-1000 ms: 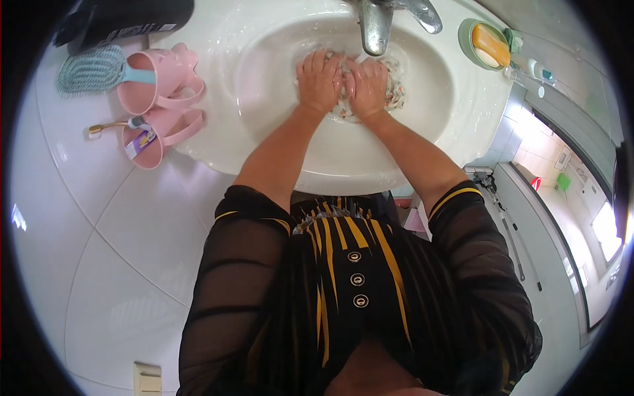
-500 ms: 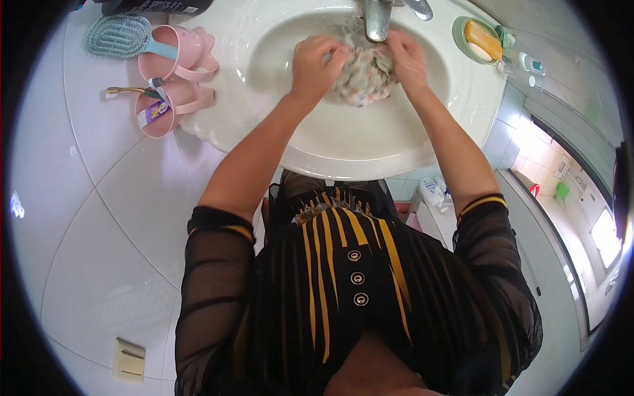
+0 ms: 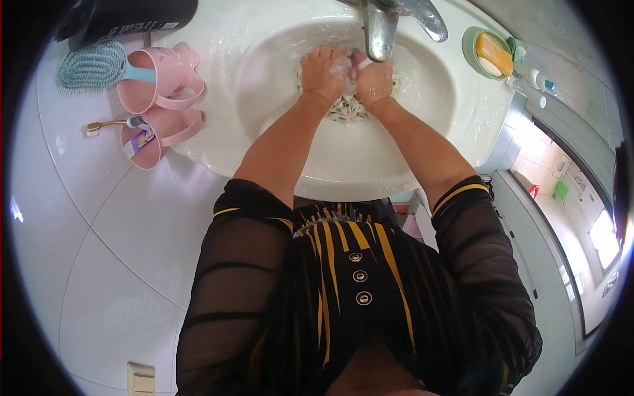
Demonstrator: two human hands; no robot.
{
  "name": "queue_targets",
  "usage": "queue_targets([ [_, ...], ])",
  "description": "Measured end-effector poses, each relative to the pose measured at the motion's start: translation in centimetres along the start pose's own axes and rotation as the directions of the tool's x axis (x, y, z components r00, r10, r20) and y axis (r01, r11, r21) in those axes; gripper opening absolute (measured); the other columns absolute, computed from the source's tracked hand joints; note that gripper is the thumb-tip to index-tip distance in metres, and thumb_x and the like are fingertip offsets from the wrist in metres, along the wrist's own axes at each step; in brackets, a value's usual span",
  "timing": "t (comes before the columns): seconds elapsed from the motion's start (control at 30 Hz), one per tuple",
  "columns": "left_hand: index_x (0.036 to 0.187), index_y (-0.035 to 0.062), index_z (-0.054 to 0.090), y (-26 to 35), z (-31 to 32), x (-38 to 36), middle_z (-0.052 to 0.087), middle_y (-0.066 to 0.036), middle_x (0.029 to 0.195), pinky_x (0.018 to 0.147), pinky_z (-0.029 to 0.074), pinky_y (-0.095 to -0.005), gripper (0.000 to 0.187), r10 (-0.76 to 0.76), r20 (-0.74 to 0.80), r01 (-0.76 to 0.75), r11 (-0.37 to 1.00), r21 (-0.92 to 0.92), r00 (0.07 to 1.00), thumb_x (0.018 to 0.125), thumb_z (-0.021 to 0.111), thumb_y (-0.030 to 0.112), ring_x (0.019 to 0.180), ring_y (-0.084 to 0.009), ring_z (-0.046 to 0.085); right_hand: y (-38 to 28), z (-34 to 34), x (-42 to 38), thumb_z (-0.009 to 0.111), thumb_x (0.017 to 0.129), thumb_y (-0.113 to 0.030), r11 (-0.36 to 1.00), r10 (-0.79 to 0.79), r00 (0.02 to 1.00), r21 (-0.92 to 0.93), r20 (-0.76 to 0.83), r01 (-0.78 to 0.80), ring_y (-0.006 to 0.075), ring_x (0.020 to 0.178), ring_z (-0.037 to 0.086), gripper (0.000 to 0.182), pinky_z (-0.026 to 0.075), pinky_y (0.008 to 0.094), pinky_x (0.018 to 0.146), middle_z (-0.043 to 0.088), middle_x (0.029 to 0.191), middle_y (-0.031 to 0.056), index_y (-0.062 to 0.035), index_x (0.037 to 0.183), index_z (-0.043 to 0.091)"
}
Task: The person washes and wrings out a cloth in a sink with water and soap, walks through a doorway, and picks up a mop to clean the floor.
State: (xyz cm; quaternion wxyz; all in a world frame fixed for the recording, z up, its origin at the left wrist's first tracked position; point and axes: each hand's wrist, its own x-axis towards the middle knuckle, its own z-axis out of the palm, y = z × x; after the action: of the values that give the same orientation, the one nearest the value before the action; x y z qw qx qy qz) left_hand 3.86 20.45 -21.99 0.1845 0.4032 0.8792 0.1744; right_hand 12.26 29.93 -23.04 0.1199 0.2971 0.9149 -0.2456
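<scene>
A wet patterned cloth (image 3: 350, 111), pale with small dark and orange marks, lies bunched in the white washbasin (image 3: 264, 132). My left hand (image 3: 323, 74) presses down on it, fingers bent over the fabric. Beside it, close to touching, my right hand (image 3: 374, 80) is closed on the cloth, with its fingertips partly hidden. Water splashes over both hands below the metal faucet (image 3: 381, 33). Most of the cloth is covered by the hands.
Two pink cups (image 3: 141, 99) on the left hold a blue hairbrush (image 3: 92, 66), a toothbrush (image 3: 105, 125) and a toothpaste tube (image 3: 139, 142). A black bottle (image 3: 132, 20) is behind. On the basin's right rim, a green soap dish (image 3: 472, 49) holds orange soap (image 3: 494, 54).
Both hands have come closer together and pushed the cloth down into the basin, where before they held it bunched up under the faucet. The view has shifted a little.
</scene>
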Motion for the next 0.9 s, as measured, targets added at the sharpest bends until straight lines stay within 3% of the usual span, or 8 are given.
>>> queue_targets([
  [0.2,0.086,0.0142,0.065,-1.5,1.6,1.2,0.06,-0.007,0.087,0.078,0.041,-0.0424,0.02,0.032,-0.141,-0.033,0.999,-0.005,0.989,0.071,0.059,0.025,0.09,-0.0261,0.055,0.3,-2.5,1.4,0.047,0.08,-0.035,0.993,0.063,0.998,0.105,-0.028,-0.06,0.0366,0.086,0.059,0.035,0.045,0.0413,0.078,0.063,0.088,0.0198,-0.0068,0.095,0.063],
  [0.33,0.083,0.0145,0.065,2.0,-6.3,-2.3,0.061,-0.005,0.087,0.084,0.038,-0.0427,0.017,0.175,-0.154,-0.218,0.919,-0.328,0.972,0.072,0.062,0.027,0.09,-0.0248,0.055,3.5,-5.0,0.5,0.054,0.079,-0.037,0.787,0.144,0.982,0.586,0.126,-0.191,0.0244,0.081,0.062,0.035,0.047,0.0332,0.074,0.065,0.087,0.0137,-0.0063,0.092,0.065],
  [0.47,0.091,0.0145,0.063,3.0,-8.7,-5.3,0.058,-0.004,0.101,0.095,0.029,-0.0472,0.02,0.229,-0.278,-0.312,0.9,-0.304,0.933,0.073,0.062,0.024,0.1,-0.0257,0.051,2.2,-5.9,-2.1,0.054,0.082,-0.035,0.748,0.22,0.941,0.664,-0.257,0.006,0.0206,0.074,0.06,0.03,0.045,0.0331,0.07,0.063,0.076,0.0095,-0.008,0.088,0.068],
  [0.53,0.098,0.0171,0.061,1.9,-4.1,-4.7,0.054,-0.006,0.11,0.098,0.024,-0.0496,0.027,0.043,-0.364,-0.161,0.94,-0.301,0.931,0.074,0.061,0.027,0.108,-0.0263,0.046,-0.6,-4.2,-3.6,0.053,0.082,-0.03,0.995,0.027,0.991,0.101,-0.13,-0.014,0.0225,0.084,0.057,0.025,0.041,0.0356,0.079,0.061,0.079,0.0087,-0.0101,0.09,0.067],
  [0.57,0.102,0.0168,0.06,1.6,-2.1,-4.6,0.053,-0.008,0.112,0.097,0.025,-0.0486,0.029,-0.045,-0.405,-0.041,0.979,-0.2,0.913,0.075,0.059,0.029,0.11,-0.0268,0.045,-1.4,-2.6,-4.1,0.053,0.082,-0.03,0.995,0.029,0.992,0.098,-0.126,-0.016,0.0225,0.084,0.057,0.025,0.041,0.0356,0.079,0.061,0.079,0.0087,-0.0101,0.09,0.067],
  [0.63,0.105,0.0165,0.058,1.0,-0.5,-4.7,0.052,-0.01,0.113,0.097,0.026,-0.0476,0.031,-0.138,-0.443,0.101,0.989,-0.105,0.886,0.077,0.057,0.03,0.111,-0.0272,0.044,-2.3,0.6,-5.2,0.053,0.081,-0.027,0.988,-0.126,0.824,0.007,-0.553,0.156,0.0251,0.097,0.051,0.024,0.035,0.0386,0.086,0.059,0.087,0.0098,-0.0086,0.091,0.064],
  [0.7,0.107,0.0132,0.058,-0.1,-0.2,-4.4,0.054,-0.009,0.11,0.093,0.029,-0.0462,0.032,0.121,-0.349,-0.146,0.988,-0.045,0.929,0.082,0.049,0.03,0.107,-0.0262,0.046,-1.3,1.3,-5.0,0.053,0.081,-0.026,0.984,-0.153,0.856,0.005,-0.493,0.179,0.0253,0.102,0.048,0.024,0.033,0.0388,0.088,0.058,0.092,0.0103,-0.0072,0.092,0.063],
  [0.9,0.101,0.0111,0.061,0.7,-1.4,1.2,0.062,-0.01,0.09,0.08,0.038,-0.0439,0.029,-0.042,0.122,0.036,0.998,0.052,0.992,0.082,0.046,0.027,0.087,-0.0299,0.054,-0.2,0.4,-0.1,0.053,0.079,-0.026,0.995,0.102,0.993,-0.013,-0.061,-0.103,0.0304,0.095,0.054,0.027,0.039,0.0402,0.084,0.061,0.093,0.0157,-0.0031,0.089,0.064],
])
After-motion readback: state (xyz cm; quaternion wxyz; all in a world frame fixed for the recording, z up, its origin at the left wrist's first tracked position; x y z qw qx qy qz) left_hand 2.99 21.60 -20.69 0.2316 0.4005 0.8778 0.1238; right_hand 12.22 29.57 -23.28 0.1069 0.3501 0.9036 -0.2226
